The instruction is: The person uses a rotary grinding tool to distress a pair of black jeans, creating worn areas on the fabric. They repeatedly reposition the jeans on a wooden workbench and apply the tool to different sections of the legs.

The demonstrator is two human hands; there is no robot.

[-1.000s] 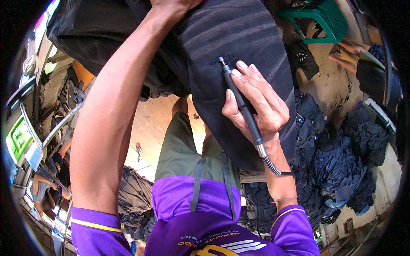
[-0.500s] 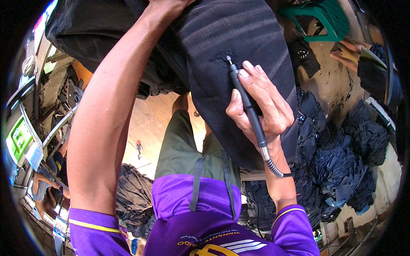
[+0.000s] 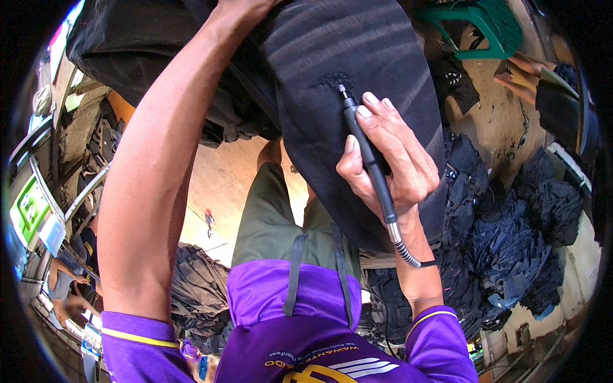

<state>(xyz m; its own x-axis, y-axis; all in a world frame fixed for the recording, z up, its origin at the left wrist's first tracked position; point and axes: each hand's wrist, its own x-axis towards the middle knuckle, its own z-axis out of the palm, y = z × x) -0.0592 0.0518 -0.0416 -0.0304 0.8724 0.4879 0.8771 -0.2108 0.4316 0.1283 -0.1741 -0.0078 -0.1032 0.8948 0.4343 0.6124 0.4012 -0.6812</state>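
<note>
A black rotary tool handpiece [image 3: 369, 153] with a springy metal cable end lies along my right hand [image 3: 408, 163]. My thumb and fingers are closed around it, and its rounded tip rests at a dark, roughened patch [image 3: 335, 79] on black cloth. That cloth, a black garment [image 3: 364, 38], is drawn smooth over a long raised form in front of me. My left hand [image 3: 249, 5] reaches to the top edge of the view over the cloth. Its fingers are cut off by the frame, so its grip is hidden.
Heaps of dark garments [image 3: 511, 249] lie at the right, and a brownish pile [image 3: 201, 281] sits at lower left. A green plastic stool [image 3: 504, 29] stands at top right, near another person's feet [image 3: 523, 80]. Another person [image 3: 67, 281] is at the far left.
The tool tip stays at nearly the same spot, while the roughened patch shows slightly more above it. My left arm and the cloth have shifted a little to the left.
</note>
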